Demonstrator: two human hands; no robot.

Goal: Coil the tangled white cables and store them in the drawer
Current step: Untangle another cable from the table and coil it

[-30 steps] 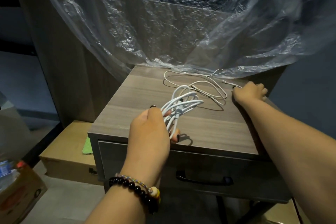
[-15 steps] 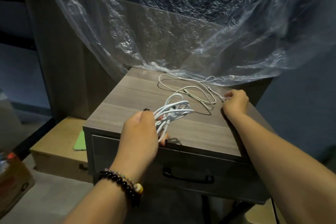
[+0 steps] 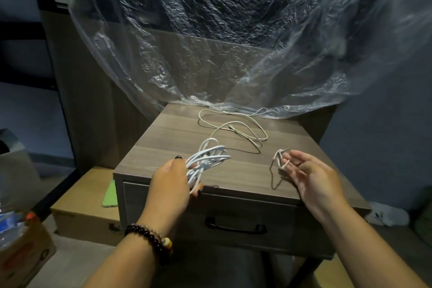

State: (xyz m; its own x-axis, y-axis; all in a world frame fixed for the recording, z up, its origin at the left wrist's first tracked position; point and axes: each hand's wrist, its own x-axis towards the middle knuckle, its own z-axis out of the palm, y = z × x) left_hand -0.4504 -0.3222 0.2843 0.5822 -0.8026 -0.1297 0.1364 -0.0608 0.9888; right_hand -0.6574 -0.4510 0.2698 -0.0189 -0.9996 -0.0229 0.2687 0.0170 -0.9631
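The left hand (image 3: 171, 181) grips a bundle of white cable (image 3: 205, 159), thumb over the loops and fingers curled beneath; the fingers are mostly hidden behind the hand. The bundle fans out past the thumb, above the front edge of the nightstand (image 3: 163, 145). The right hand (image 3: 312, 174) is palm up with fingers loosely spread, and a thin cable (image 3: 236, 131) is wound round its fingertips; how tightly cannot be told. From those fingertips the cable trails back in loose loops on the top. Below both hands the drawer (image 3: 292, 224) sits closed, its handle (image 3: 235, 225) dark. Plastic sheeting (image 3: 222, 42) hides whatever lies behind the nightstand.
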